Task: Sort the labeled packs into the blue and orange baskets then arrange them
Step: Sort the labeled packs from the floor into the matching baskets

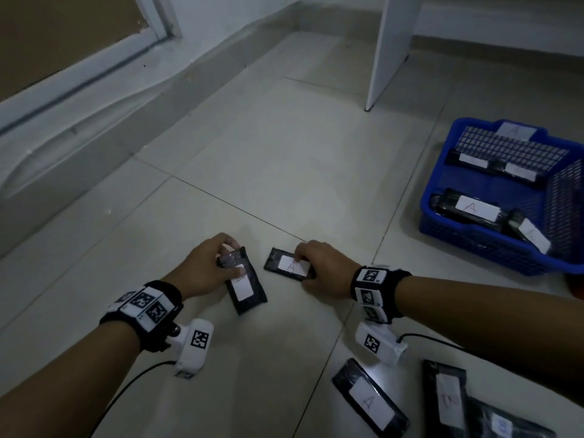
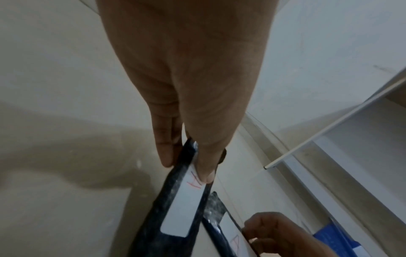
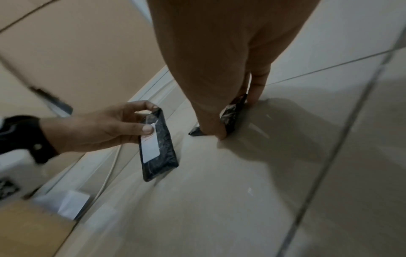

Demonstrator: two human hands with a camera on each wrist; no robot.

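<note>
Near packs (image 1: 371, 398) lay unsorted; left hand (image 1: 207, 263) and right hand (image 1: 325, 268) each pinched an A-labelled pack, fingers clamped, blue basket (image 1: 442, 222) next.

floor (image 1: 284, 159): pale square tiles, thin dark grout lines, faint sheen | wall (image 1: 221, 14): pale, far left, with a light skirting band (image 1: 79, 147) along its foot | brown panel (image 1: 63, 30): far left, white-framed | white board (image 1: 392, 49): upright, far right, standing on the tiles | light: dim, bluish
</note>
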